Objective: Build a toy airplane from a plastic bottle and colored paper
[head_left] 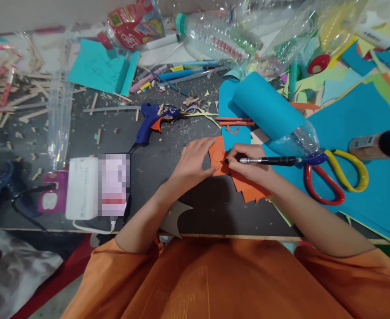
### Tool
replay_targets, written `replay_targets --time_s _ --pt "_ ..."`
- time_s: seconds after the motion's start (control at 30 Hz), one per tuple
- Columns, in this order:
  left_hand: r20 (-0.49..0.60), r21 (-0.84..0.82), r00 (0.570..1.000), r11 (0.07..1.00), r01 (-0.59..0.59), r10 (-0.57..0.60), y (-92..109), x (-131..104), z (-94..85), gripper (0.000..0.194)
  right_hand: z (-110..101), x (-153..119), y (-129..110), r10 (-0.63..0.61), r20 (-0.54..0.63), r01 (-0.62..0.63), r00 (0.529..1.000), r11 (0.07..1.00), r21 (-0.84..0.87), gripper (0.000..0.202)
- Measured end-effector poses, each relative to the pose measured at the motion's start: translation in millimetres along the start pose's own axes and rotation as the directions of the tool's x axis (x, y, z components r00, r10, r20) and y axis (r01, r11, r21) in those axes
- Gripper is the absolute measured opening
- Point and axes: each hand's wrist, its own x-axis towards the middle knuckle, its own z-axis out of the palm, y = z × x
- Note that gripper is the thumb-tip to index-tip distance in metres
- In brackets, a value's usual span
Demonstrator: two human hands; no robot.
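My right hand point(248, 166) is closed round a black pen point(271, 161), its tip on a small orange paper point(218, 153) that bears a drawn curved outline. My left hand point(195, 158) lies flat with fingers spread, its fingertips and thumb at the left edge of that paper. More orange paper point(248, 188) lies under my right hand and wrist. Just behind is a plastic bottle wrapped in blue paper point(268, 104), resting on its side. Red-and-yellow-handled scissors point(326, 188) are to the right of my right forearm.
A blue glue gun point(151, 119) lies left of centre. A white box point(82, 188) and a phone-like object point(114, 184) are near the left front. Plastic bottles point(214, 40) line the back. Large blue sheets point(374, 186) and a dark-capped bottle point(374, 145) are at right.
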Motion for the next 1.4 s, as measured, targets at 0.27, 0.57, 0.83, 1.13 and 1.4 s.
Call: replay_targets --time_s 0.27,0.57,0.83,1.13,1.4 --pt "-0.014 -0.009 1.0 1.0 -0.011 0.011 -2.0 -0.3 1.8 0.063 -1.6 1.2 -1.2 0.016 -0.054 -0.017 0.998 1.0 -0.017 0.015" --pt "0.009 -0.006 1.0 1.0 0.005 -0.004 0.4 -0.8 -0.9 0.063 0.6 1.6 1.1 0.007 -0.145 -0.009 0.989 1.0 -0.012 0.018" --pt "-0.005 -0.014 1.0 1.0 0.007 -0.007 0.6 -0.7 0.5 0.062 -0.5 2.3 -1.1 0.05 -0.126 -0.053 0.991 0.998 -0.018 0.016" --pt "0.002 -0.008 1.0 1.0 0.007 -0.007 1.2 -0.7 -0.6 0.063 0.1 2.1 -1.9 0.032 -0.1 -0.034 0.994 0.999 -0.015 0.016" --pt "0.003 -0.017 1.0 1.0 0.016 -0.016 1.4 -1.0 -1.0 0.063 -0.5 2.5 0.5 0.035 -0.201 -0.03 0.979 0.999 0.026 0.02"
